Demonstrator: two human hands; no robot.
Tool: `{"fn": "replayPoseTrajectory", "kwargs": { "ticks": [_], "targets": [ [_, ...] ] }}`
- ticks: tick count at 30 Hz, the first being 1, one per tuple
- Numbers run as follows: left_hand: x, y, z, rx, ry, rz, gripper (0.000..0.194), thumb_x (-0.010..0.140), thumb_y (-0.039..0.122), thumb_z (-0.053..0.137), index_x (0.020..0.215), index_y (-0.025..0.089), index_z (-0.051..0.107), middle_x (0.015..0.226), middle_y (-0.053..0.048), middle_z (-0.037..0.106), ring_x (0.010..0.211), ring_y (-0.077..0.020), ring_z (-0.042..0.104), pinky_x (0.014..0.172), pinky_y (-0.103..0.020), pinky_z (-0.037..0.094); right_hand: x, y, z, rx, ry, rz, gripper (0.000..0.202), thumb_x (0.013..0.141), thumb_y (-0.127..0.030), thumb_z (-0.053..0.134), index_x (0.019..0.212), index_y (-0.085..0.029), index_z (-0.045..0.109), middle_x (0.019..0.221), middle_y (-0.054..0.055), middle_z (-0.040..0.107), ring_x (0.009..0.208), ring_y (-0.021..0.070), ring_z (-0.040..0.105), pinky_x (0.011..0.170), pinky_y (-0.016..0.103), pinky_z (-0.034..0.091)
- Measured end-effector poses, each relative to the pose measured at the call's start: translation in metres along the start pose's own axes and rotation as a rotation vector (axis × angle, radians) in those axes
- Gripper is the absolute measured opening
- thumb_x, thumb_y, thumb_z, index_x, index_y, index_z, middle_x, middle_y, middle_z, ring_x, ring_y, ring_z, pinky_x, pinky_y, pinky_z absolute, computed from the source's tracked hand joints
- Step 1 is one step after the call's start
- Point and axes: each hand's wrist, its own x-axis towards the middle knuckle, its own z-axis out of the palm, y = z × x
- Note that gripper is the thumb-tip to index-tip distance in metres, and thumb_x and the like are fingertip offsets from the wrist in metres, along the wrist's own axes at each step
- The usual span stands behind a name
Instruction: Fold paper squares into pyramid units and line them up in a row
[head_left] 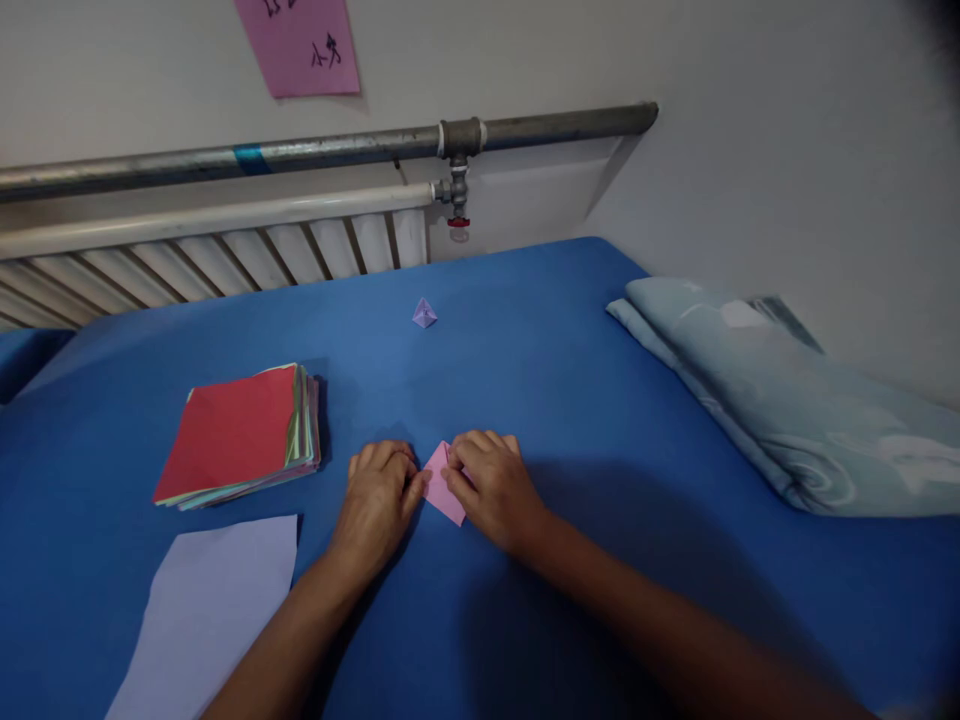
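A small folded piece of pink paper lies on the blue surface between my two hands, one corner pointing away from me. My left hand is curled at its left edge, with the thumb on the paper. From the right, my right hand closes over the paper's right side, its thumb and fingers pinching near the upper crease. Part of the paper is hidden under the right fingers. Farther off, a small folded purple paper piece sits by itself.
A stack of coloured paper with a red top sheet lies at left. Nearer me is a pale lavender sheet, partly behind my left forearm. A folded light-blue blanket rests at right. Along the wall run a radiator and a pipe with a valve.
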Motion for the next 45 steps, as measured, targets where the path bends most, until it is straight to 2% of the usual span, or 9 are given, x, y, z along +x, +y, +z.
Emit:
{"fn": "replayPoseTrajectory", "kwargs": {
  "ticks": [11,20,25,28,31,37,42,45],
  "targets": [
    [-0.002,0.002,0.001,0.027,0.020,-0.023,0.016,0.089,0.029,0.055,0.078,0.019,0.059,0.096,-0.006,0.065,0.090,-0.0231,0.055,0.078,-0.037,0.039,0.001,0.001,0.002,-0.014,0.015,0.007,0.016,0.090,-0.019,0.050,0.074,-0.018,0.052,0.082,0.003,0.062,0.078,0.0167,0.052,0.072,0.031,0.028],
    [-0.004,-0.003,0.000,0.071,0.013,-0.006,0.016,0.089,0.033,0.058,0.080,0.019,0.059,0.094,-0.006,0.063,0.091,-0.0232,0.054,0.079,-0.038,0.038,0.003,0.001,-0.002,-0.014,-0.002,0.026,0.015,0.089,-0.021,0.052,0.074,-0.018,0.054,0.084,0.002,0.061,0.079,0.0162,0.050,0.073,0.031,0.027],
    [-0.006,-0.007,0.001,0.109,0.069,0.114,0.012,0.090,0.026,0.056,0.098,0.022,0.064,0.101,-0.007,0.062,0.096,-0.0232,0.052,0.082,-0.039,0.038,0.007,0.004,-0.002,-0.006,-0.018,0.054,0.012,0.086,-0.023,0.057,0.075,-0.019,0.056,0.084,0.000,0.061,0.080,0.0157,0.050,0.074,0.031,0.026],
    [-0.007,-0.006,0.001,0.148,0.082,0.243,0.025,0.091,0.015,0.052,0.108,0.027,0.065,0.106,-0.007,0.062,0.099,-0.0240,0.051,0.084,-0.041,0.038,0.010,0.006,-0.001,-0.005,-0.015,0.081,0.012,0.087,-0.024,0.057,0.076,-0.019,0.058,0.084,-0.001,0.061,0.081,0.0155,0.050,0.075,0.031,0.026],
    [-0.009,-0.005,-0.001,0.168,0.064,0.309,0.032,0.090,0.010,0.050,0.111,0.029,0.066,0.107,-0.008,0.063,0.100,-0.0241,0.051,0.087,-0.044,0.038,0.012,0.006,-0.002,-0.004,-0.019,0.108,0.011,0.086,-0.025,0.058,0.076,-0.020,0.059,0.085,-0.001,0.061,0.083,0.0158,0.050,0.076,0.032,0.026],
    [-0.017,0.000,-0.004,0.214,0.033,0.354,0.036,0.090,0.007,0.046,0.115,0.025,0.064,0.110,-0.008,0.066,0.105,-0.0245,0.054,0.099,-0.051,0.033,0.017,0.006,-0.005,-0.028,-0.044,0.119,0.009,0.084,-0.025,0.061,0.076,-0.021,0.062,0.085,0.000,0.061,0.083,0.0165,0.050,0.075,0.032,0.026],
    [-0.021,0.007,-0.005,0.257,0.034,0.346,0.036,0.088,0.006,0.048,0.117,0.022,0.062,0.109,-0.009,0.067,0.106,-0.0265,0.055,0.098,-0.052,0.032,0.025,0.004,-0.008,-0.039,-0.038,0.148,0.012,0.084,-0.025,0.061,0.073,-0.020,0.061,0.082,0.000,0.059,0.080,0.0161,0.049,0.073,0.032,0.027],
    [-0.012,0.012,-0.012,0.267,-0.038,0.318,0.031,0.089,0.007,0.048,0.110,0.021,0.065,0.105,-0.008,0.068,0.098,-0.0247,0.058,0.097,-0.053,0.033,0.029,0.007,-0.009,0.051,-0.015,0.162,0.012,0.078,-0.022,0.066,0.068,-0.019,0.060,0.076,-0.001,0.056,0.076,0.0151,0.048,0.072,0.031,0.029]
  ]
}}
